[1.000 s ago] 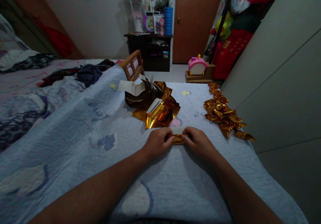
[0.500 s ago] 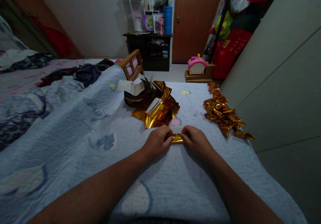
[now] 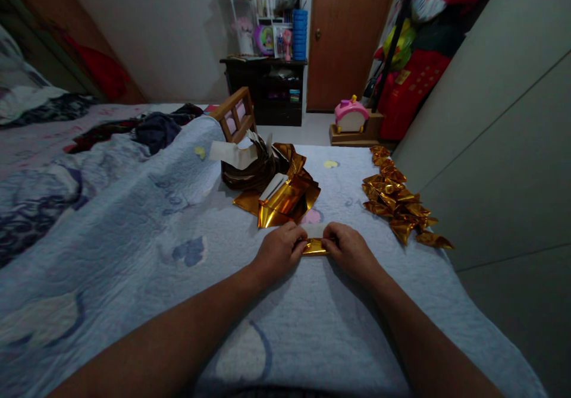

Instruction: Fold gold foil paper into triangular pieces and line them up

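A small folded piece of gold foil paper lies on the light blue quilt, pinched at both ends. My left hand grips its left end with fingers curled. Its right end is held the same way by my right hand. Just beyond the hands sits a loose stack of gold foil sheets, some showing a white back. To the right, a pile of several folded gold pieces runs along the bed's edge.
A dark round holder with paper stands behind the sheets, near a wooden chair back. Clothes lie on the bed at left. A grey cabinet wall borders the right. A dark desk, door and pink toy stand beyond.
Both hands have edged slightly away from me with the gold piece, and the piece looks a little narrower between the fingers.
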The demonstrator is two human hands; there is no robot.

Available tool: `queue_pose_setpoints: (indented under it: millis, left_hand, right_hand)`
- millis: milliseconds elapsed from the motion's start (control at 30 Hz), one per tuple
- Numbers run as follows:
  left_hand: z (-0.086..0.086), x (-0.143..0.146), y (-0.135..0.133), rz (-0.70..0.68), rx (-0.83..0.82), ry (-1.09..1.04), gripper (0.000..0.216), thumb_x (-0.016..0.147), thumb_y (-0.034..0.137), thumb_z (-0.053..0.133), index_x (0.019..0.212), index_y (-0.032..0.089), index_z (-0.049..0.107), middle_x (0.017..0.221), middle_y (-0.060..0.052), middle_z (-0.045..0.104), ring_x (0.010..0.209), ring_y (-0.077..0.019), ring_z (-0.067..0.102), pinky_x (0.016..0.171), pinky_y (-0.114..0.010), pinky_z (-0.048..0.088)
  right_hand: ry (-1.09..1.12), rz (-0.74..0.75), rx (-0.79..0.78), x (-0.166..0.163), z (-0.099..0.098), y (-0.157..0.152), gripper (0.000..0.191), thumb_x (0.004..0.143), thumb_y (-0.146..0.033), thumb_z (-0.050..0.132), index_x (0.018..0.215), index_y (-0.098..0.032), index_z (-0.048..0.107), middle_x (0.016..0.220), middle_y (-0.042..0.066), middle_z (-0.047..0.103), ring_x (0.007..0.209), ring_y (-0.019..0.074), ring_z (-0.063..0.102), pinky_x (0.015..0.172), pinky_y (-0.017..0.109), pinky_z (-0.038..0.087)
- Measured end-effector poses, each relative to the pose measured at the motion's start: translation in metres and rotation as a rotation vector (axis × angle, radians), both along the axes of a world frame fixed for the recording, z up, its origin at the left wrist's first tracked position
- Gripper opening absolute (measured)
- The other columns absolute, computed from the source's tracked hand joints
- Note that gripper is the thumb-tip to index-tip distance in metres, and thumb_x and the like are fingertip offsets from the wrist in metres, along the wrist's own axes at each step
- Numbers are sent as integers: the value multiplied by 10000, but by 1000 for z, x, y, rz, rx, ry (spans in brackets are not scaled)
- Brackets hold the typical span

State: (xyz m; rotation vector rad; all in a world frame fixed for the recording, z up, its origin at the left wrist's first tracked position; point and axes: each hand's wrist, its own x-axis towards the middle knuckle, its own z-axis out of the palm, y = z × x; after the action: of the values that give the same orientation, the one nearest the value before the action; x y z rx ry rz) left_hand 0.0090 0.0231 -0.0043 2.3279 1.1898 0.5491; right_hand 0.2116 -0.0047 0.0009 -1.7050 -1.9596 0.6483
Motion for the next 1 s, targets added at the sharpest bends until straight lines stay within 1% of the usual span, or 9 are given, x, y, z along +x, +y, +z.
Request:
queue_pose_setpoints:
  millis: [333, 500, 733, 900, 1000]
  left_hand:
    - [0, -1, 0, 26, -24, 7, 52, 902, 161, 607, 876, 177, 649, 872, -36, 630, 829, -190, 611, 753, -302, 438]
    - [1, -1, 2, 11, -46, -23, 99, 914, 159, 568, 869, 180, 654, 862, -38, 644, 827, -189, 613, 762, -306, 441]
    - [4, 0, 1, 22, -61, -38, 119, 909, 169, 554, 832, 172, 645, 842, -41, 656, 804, -189, 613, 745, -308, 431]
    - [2, 0, 0, 34, -76, -65, 79, 866, 142, 574, 866, 177, 646, 841, -34, 672, 782, -186, 613, 717, -299, 428]
    - [2, 0, 0, 27, -74, -55, 98, 858, 131, 574, 879, 180, 656, 845, -35, 678, 789, -189, 616, 724, -300, 431]
  right_hand:
    - [18, -17, 33, -1, -2, 0, 117, 809, -97, 590, 776, -204, 556, 761, 8, 611, 730, 165, 524, 672, 271, 342]
    - [33, 5, 49, -1, -3, 0, 122, 811, -98, 571, 772, -211, 545, 735, -1, 592, 707, 163, 506, 660, 271, 336]
    - [14, 29, 35, 0, 1, -1, 105, 826, -107, 569, 785, -201, 592, 784, 24, 613, 763, 181, 535, 712, 288, 361]
    - [6, 35, 29, 0, 2, -1, 122, 824, -86, 568, 795, -195, 614, 804, 28, 624, 774, 180, 536, 720, 287, 362]
    - [1, 39, 30, 0, 0, -1, 131, 830, -80, 571, 815, -194, 635, 816, 30, 629, 784, 182, 541, 728, 288, 368]
